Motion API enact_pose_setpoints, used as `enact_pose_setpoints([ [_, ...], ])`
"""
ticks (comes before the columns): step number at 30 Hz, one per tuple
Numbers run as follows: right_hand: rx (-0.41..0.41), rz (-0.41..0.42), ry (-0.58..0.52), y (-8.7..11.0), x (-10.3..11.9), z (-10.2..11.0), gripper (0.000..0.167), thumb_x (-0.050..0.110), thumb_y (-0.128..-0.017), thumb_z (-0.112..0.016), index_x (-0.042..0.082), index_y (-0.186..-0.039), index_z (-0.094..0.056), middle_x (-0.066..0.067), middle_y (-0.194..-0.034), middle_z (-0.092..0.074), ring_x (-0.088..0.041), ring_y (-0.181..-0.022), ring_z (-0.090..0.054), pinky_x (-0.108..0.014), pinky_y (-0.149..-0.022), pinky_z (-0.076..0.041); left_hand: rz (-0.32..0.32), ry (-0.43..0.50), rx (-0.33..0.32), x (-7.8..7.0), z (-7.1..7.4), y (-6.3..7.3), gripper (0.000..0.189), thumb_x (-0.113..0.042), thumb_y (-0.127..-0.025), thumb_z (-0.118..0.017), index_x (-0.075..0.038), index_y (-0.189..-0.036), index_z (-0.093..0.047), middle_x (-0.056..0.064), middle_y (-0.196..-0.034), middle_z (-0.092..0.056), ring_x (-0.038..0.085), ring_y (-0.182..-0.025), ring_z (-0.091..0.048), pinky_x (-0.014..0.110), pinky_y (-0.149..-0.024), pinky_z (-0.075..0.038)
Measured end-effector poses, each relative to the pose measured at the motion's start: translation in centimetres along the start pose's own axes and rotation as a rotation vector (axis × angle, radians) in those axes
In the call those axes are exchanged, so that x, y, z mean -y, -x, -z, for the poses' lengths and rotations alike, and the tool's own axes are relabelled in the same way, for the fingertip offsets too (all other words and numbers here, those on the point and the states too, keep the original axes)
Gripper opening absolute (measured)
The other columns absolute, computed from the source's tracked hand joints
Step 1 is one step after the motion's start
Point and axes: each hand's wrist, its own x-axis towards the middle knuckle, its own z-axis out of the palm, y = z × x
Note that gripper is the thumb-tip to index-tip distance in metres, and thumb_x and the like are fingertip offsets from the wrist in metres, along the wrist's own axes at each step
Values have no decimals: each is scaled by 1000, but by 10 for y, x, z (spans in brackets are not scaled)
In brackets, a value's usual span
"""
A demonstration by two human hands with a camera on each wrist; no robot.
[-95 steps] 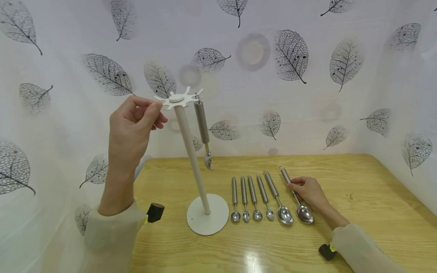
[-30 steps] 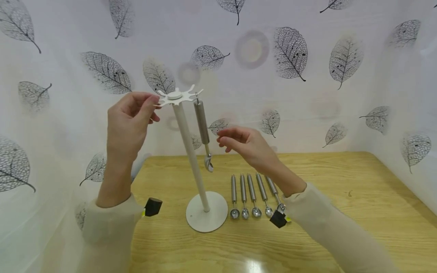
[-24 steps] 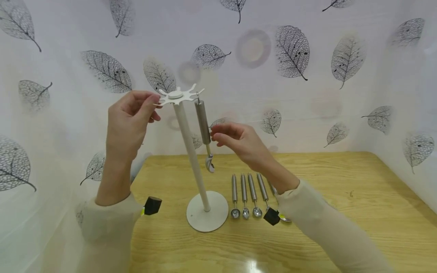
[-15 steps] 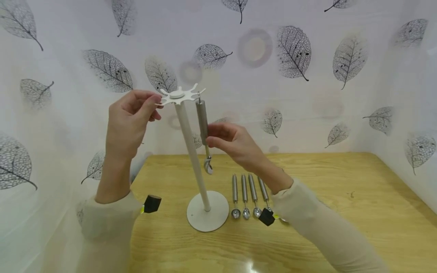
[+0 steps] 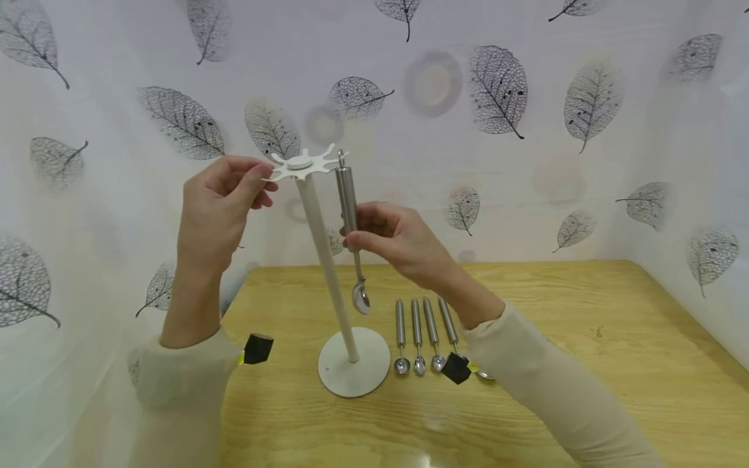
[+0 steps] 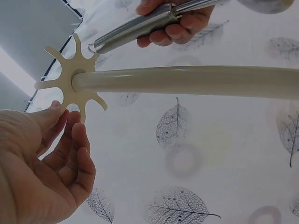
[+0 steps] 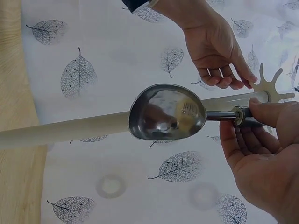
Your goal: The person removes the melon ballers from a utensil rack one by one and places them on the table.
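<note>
My left hand (image 5: 212, 218) pinches one prong of the flat white hook wheel (image 5: 300, 164) on top of an upright stand. On the other side, my right hand (image 5: 404, 242) grips the handle of a steel ice cream scoop (image 5: 348, 195), bowl downward. The scoop's hanging loop is right at a prong, as the left wrist view shows from below with the handle (image 6: 135, 31) in the right fingers. In the right wrist view the hollow of the bowl (image 7: 167, 112) faces the camera, overlapping the stand's pole (image 7: 74, 125).
The stand's round white base (image 5: 354, 380) sits on a wooden table (image 5: 304, 422). To its right several smaller steel scoops (image 5: 419, 338) lie in a row, partly hidden by the right forearm. Behind hangs a white curtain (image 5: 550, 156) with leaf prints.
My right hand left a scoop on the table, moved up and left, and gripped the hanging scoop. That scoop has turned and its loop sits slightly higher. My left hand stays at the hook wheel.
</note>
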Motion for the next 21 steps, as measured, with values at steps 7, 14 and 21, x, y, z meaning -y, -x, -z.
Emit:
enact_pose_setpoints([
  [7, -96, -11, -31, 10, 6, 16, 23, -6, -94, -67, -7, -117, -63, -17, -109, -70, -32, -99, -69, -42, -92, -56, 8, 16, 0, 1, 0, 0, 6, -6, -97, -69, -6, -99, -74, 4, -84, -73, 15, -67, -64, 21, -68, -53],
  [14, -113, -44, 30, 35, 8, 38, 24, -1, -95, -70, -1, -118, -64, -16, -111, -71, -32, -101, -69, -40, -92, -57, 5, -2, 6, 1, -1, 1, 6, -8, -98, -69, -7, -101, -74, 4, -82, -72, 15, -68, -63, 21, -68, -53],
  [21, -163, -95, 64, 61, 4, 59, 24, 2, -95, -72, 1, -118, -65, -17, -112, -71, -32, -101, -70, -39, -91, -57, 6, 26, 10, 2, 0, 1, 7, -8, -97, -70, -5, -102, -74, 5, -81, -71, 16, -68, -63, 21, -68, -53],
])
